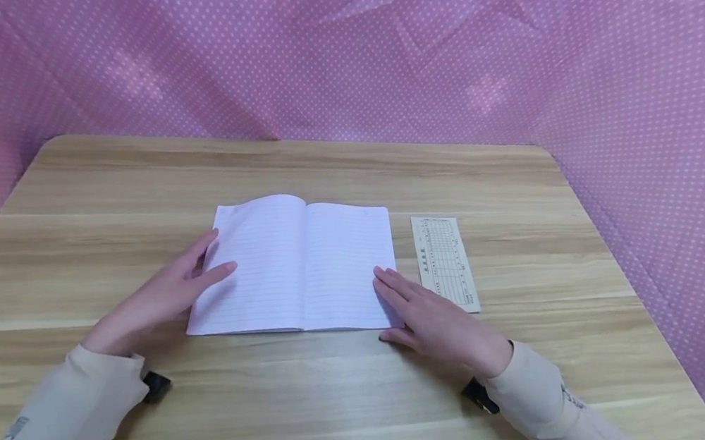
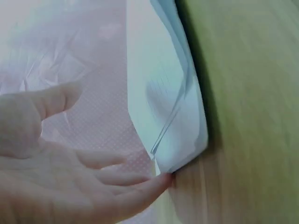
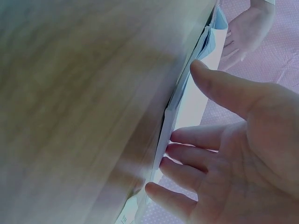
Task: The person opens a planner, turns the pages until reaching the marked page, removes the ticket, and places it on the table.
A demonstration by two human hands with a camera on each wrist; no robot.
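An open notebook with lined white pages lies on the wooden table, its left pages bulging up toward the spine. My left hand is at the notebook's left edge, thumb over the page and fingers straight. In the left wrist view, a fingertip of the left hand touches the notebook's corner. On the other side, my right hand rests its extended fingers on the right page's lower edge. The right wrist view shows the right hand with fingers against the notebook's side and nothing gripped.
A small printed form pad with a table of lines lies right of the notebook, close to the right hand. The wooden table has rounded far corners. Behind and beside it hangs a pink dotted cloth.
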